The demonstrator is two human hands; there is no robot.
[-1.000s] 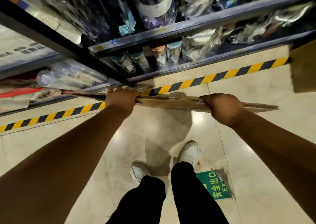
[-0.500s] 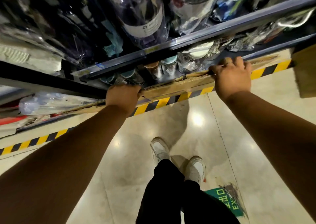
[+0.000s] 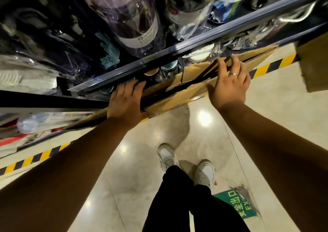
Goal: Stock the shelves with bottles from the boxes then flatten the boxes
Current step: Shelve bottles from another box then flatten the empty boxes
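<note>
Left hand [image 3: 124, 104], right hand [image 3: 229, 84] press box [image 3: 174, 98]

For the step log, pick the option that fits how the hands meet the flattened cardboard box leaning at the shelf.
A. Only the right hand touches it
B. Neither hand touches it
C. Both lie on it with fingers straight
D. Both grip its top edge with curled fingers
C: the left hand and the right hand both lie flat on the flattened cardboard box, fingers extended and none curled round its edge.
</note>
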